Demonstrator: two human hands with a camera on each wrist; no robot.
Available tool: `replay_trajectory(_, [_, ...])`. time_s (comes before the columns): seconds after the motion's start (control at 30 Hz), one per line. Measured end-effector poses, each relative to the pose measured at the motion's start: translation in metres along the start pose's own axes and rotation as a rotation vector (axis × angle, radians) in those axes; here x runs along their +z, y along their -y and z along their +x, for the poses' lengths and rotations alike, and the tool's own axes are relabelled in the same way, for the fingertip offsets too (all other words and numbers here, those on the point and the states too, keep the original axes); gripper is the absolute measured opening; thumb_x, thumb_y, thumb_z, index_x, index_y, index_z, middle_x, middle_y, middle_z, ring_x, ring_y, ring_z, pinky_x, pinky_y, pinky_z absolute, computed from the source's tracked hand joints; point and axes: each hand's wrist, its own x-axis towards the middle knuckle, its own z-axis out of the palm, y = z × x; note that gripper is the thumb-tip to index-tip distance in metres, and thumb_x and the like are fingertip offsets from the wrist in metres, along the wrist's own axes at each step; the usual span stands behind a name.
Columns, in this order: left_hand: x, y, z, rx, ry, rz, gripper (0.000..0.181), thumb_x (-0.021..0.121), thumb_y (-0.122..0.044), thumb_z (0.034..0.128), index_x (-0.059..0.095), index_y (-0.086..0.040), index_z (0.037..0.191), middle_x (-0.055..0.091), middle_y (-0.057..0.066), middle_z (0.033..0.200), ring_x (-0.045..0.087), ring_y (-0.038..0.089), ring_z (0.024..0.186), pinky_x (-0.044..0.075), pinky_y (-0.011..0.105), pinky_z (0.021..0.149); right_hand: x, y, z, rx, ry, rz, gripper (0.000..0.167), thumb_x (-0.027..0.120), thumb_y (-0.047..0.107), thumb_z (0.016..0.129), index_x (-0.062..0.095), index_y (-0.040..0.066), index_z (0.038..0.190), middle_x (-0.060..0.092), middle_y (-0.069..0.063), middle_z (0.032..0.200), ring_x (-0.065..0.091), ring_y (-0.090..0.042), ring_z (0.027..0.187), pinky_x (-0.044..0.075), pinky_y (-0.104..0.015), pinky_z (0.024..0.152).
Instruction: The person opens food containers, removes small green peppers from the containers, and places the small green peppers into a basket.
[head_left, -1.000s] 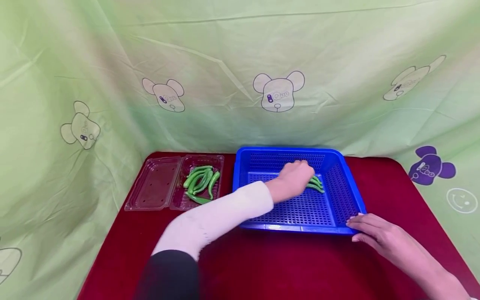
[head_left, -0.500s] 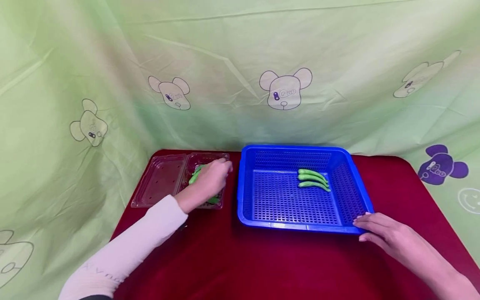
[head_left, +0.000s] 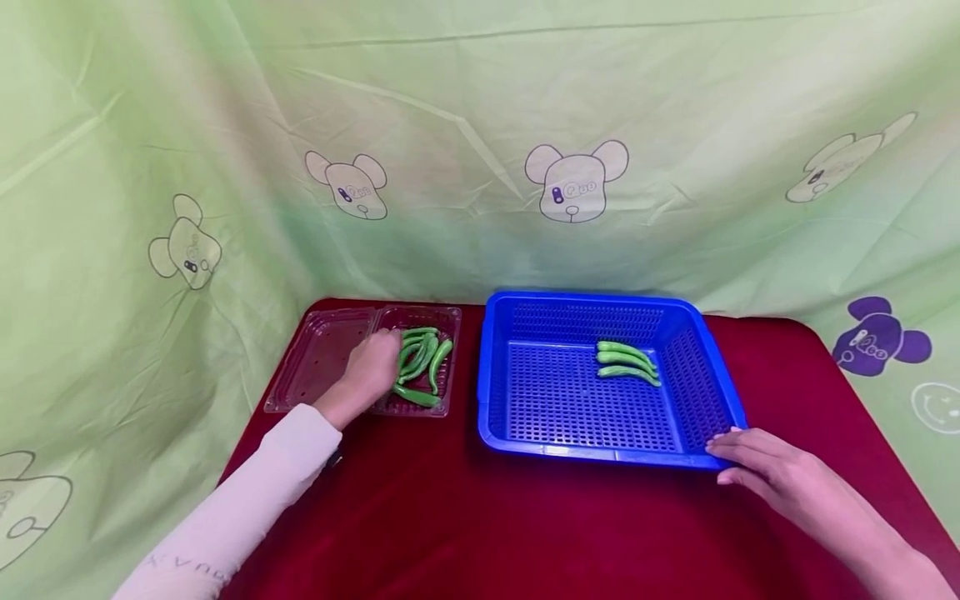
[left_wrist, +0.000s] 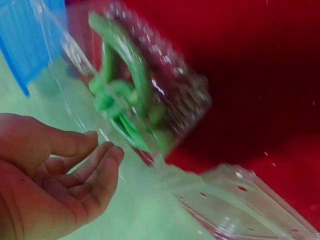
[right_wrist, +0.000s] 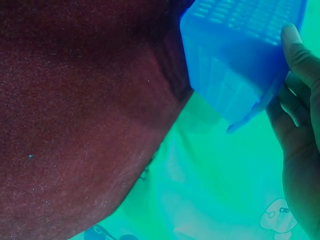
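left hand (head_left: 371, 364), loosely curled, is by a clear box (head_left: 326, 350) of green chillies (head_left: 426, 353); right hand (head_left: 772, 458) grips a blue basket (head_left: 562, 408), three chillies (head_left: 626, 358) inside.

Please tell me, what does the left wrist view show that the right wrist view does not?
Only the left wrist view: the left grip, green peppers and their clear container. Only the right wrist view: the right grip holding the blue basket by its edge, and a cartoon face. Both: part of the basket, red cloth and green curtain.
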Motion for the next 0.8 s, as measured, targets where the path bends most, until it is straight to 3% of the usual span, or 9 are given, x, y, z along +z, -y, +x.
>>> replay_trajectory(0.13, [0.002,0.010,0.007,-0.035,0.016,-0.034,0.019,0.054,0.007,0.0886,0.066,0.002,0.102,0.067,0.019,0.098,0.068,0.037,0.093,0.059,0.052,0.076,0.000,0.001,-0.002,0.014,0.011,-0.006,0.061,0.041,0.060,0.100,0.079,0.012,0.103,0.074,-0.001,0.104,0.038,0.019,0.132,0.022,0.002,0.112])
replay_trajectory(0.27, [0.004,0.011,0.011,-0.010,0.020,-0.058,0.019,0.055,0.006,0.0888,0.067,0.003,0.103,0.067,0.019,0.098,0.067,0.036,0.093,0.059,0.050,0.078,0.000,0.001,-0.002,0.011,0.003,-0.009,0.061,0.041,0.060,0.100,0.079,0.013,0.102,0.074,0.000,0.103,0.040,0.019,0.130,0.022,0.002,0.112])
replay_trajectory(0.43, [0.003,0.007,0.015,-0.011,0.016,-0.020,0.019,0.053,0.009,0.0852,0.064,0.004,0.100,0.064,0.021,0.096,0.067,0.038,0.092,0.059,0.052,0.075,0.001,-0.001,0.001,-0.002,-0.013,0.002,0.060,0.042,0.059,0.100,0.079,0.012,0.101,0.074,-0.002,0.103,0.041,0.018,0.131,0.023,0.001,0.112])
replay_trajectory(0.8, [0.000,0.006,0.036,-0.056,0.094,0.019,0.016,0.054,0.006,0.0872,0.060,0.004,0.101,0.068,0.025,0.101,0.068,0.043,0.099,0.059,0.055,0.081,0.003,-0.001,0.000,-0.026,-0.052,0.035,0.056,0.046,0.057,0.101,0.079,0.011,0.100,0.074,-0.003,0.102,0.043,0.016,0.133,0.025,-0.001,0.113])
